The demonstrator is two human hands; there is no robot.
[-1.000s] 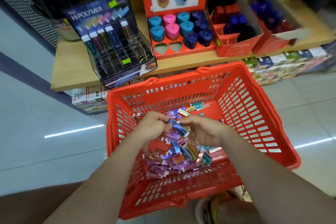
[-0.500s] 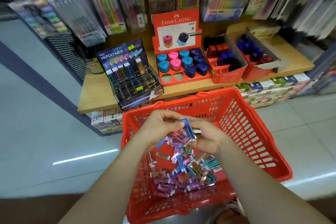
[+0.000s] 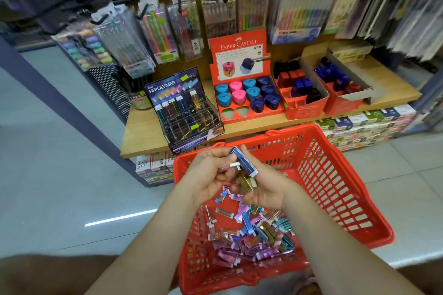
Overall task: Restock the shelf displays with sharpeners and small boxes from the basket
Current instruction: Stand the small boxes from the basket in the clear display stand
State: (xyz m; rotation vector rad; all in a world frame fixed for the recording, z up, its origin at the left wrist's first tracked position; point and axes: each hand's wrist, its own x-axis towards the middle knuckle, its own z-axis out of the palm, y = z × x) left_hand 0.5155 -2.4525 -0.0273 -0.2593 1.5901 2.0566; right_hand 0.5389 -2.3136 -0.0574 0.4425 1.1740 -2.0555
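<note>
A red plastic basket (image 3: 335, 175) sits low in front of the shelf, with several small shiny boxes (image 3: 249, 237) in pink, purple, teal and gold piled inside. Above it my left hand (image 3: 211, 172) grips a few small boxes, one with a white end showing. My right hand (image 3: 266, 187) holds a blue box (image 3: 244, 161) and a gold one beneath it. On the wooden shelf (image 3: 143, 136) stands the dark HI-POLYMER display (image 3: 184, 105) with mostly bare slots. Beside it the red sharpener display (image 3: 247, 96) holds blue, pink and navy sharpeners and has two bare holes in front.
Two red cartons (image 3: 302, 93) of red, blue and black sharpeners stand to the right on the shelf. Pen packs (image 3: 165, 31) hang on hooks above. Stacked small cartons (image 3: 359, 127) fill the lower shelf. A pale tiled floor (image 3: 60, 175) lies on the left.
Both hands have lifted out of the basket with small boxes held between them. The view has tilted up, so more of the shelf and hanging packs shows.
</note>
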